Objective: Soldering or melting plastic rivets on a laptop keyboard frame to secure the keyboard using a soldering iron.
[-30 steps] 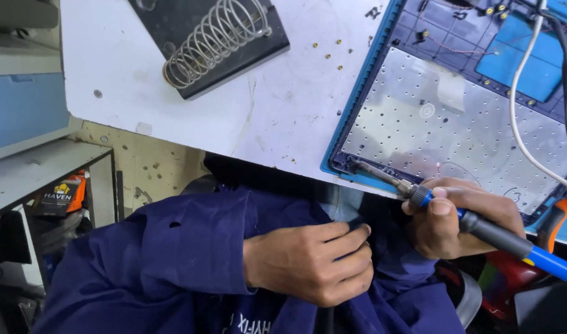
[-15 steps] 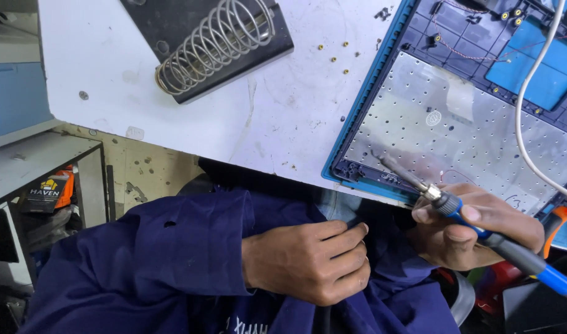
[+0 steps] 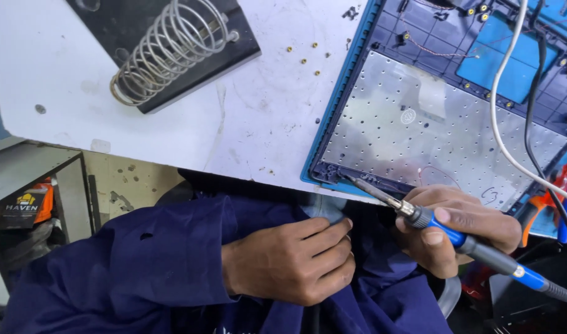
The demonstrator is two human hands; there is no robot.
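My right hand grips a blue-handled soldering iron like a pen. Its metal tip rests at the near left corner of an opened blue laptop shell, beside the perforated silver plate. My left hand lies in my lap on the dark blue coat, fingers curled and pinching a small pale object against the cloth just under the table edge.
A coiled-spring iron stand on a black base sits at the far left of the white table. Small brass screws lie scattered on it. White and black cables cross the shell at right. A grey shelf stands lower left.
The iron's tip has slid a little left along the shell's near edge, to its corner. My left hand has stayed in my lap.
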